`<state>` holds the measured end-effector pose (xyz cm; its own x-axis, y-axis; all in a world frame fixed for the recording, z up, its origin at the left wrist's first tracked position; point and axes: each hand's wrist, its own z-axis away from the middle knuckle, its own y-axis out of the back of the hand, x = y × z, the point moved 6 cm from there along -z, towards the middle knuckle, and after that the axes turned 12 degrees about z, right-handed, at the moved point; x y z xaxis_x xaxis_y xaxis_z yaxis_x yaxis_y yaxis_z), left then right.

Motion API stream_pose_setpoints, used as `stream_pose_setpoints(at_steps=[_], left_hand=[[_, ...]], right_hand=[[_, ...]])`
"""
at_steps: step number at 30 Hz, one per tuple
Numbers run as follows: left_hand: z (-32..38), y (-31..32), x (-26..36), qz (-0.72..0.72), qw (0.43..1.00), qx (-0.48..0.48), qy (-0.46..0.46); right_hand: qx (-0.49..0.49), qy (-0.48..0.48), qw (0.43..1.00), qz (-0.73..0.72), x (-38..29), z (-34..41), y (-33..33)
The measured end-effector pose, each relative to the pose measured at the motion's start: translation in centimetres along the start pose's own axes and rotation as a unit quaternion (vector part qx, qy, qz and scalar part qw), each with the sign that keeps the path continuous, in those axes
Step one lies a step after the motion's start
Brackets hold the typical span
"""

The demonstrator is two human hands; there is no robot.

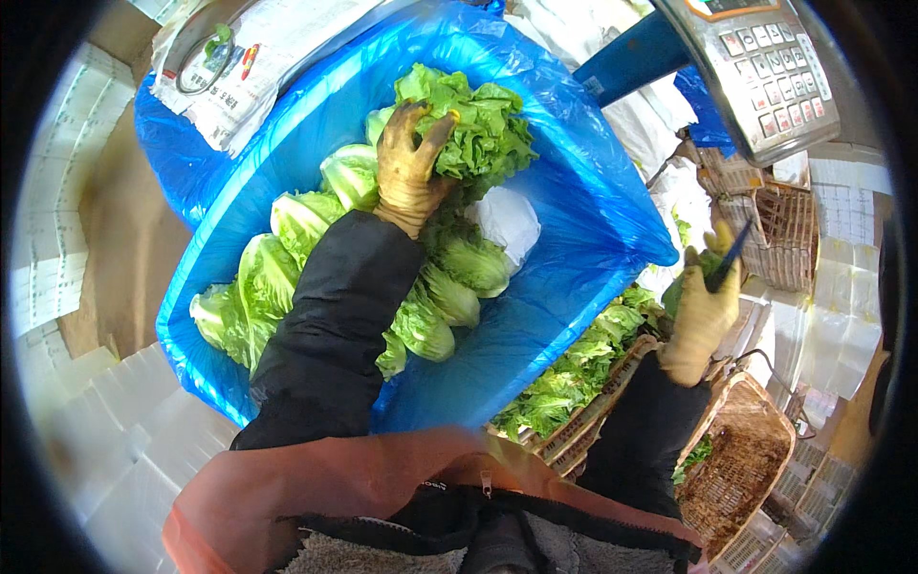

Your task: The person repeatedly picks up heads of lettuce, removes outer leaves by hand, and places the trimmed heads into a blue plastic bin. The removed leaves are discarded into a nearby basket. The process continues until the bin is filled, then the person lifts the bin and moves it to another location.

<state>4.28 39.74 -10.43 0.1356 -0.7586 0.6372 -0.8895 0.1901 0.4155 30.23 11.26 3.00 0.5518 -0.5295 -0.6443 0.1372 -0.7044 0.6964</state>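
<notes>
My left hand (pixel 412 165), in a stained yellow glove, grips a curly green lettuce head (pixel 480 129) at the far end of a box lined with blue plastic (pixel 574 194). Below it, romaine-type lettuce heads (pixel 269 265) lie in a slanting row, pale butt ends to the left. More leafy tops (pixel 423 323) show right of my left sleeve. A crumpled white sheet or bag (pixel 509 226) sits beside them. Outside the box on the right, my gloved right hand (pixel 699 308) is closed around a knife (pixel 735 251) with a dark blade. Something green, perhaps a leaf, shows by its fingers.
A crate of lettuce (pixel 581 366) stands beside the box's right edge. A soiled plastic basket (pixel 739 466) is at lower right, another basket (pixel 789 237) beyond. A scale's keypad unit (pixel 774 79) overhangs top right. Printed paper (pixel 237 79) lies top left, and white crates (pixel 129 430) line the left.
</notes>
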Motion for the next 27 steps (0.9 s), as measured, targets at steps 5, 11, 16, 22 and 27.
stream_pose_setpoints(at_steps=[5,11,16,22,27], left_hand=[[0.7,0.4,0.4,-0.021,0.999,-0.002,-0.024],[-0.4,-3.7,0.1,-0.219,0.958,-0.182,0.046],[-0.8,-6.8,-0.7,-0.217,0.943,-0.241,0.074],[-2.5,-6.5,-1.7,-0.258,0.891,-0.365,0.086],[-0.7,-2.1,9.8,-0.151,0.968,-0.202,0.005]], right_hand=[[-0.184,0.222,0.956,0.055,-15.4,3.5,-11.2],[-0.414,-0.015,0.91,0.027,-6.9,2.3,-30.1],[-0.427,0.066,0.887,0.163,-5.7,1.0,-28.6],[-0.3,-0.01,0.953,-0.045,-6.0,5.9,-6.7],[-0.314,-0.149,0.935,-0.063,6.1,13.6,9.3]])
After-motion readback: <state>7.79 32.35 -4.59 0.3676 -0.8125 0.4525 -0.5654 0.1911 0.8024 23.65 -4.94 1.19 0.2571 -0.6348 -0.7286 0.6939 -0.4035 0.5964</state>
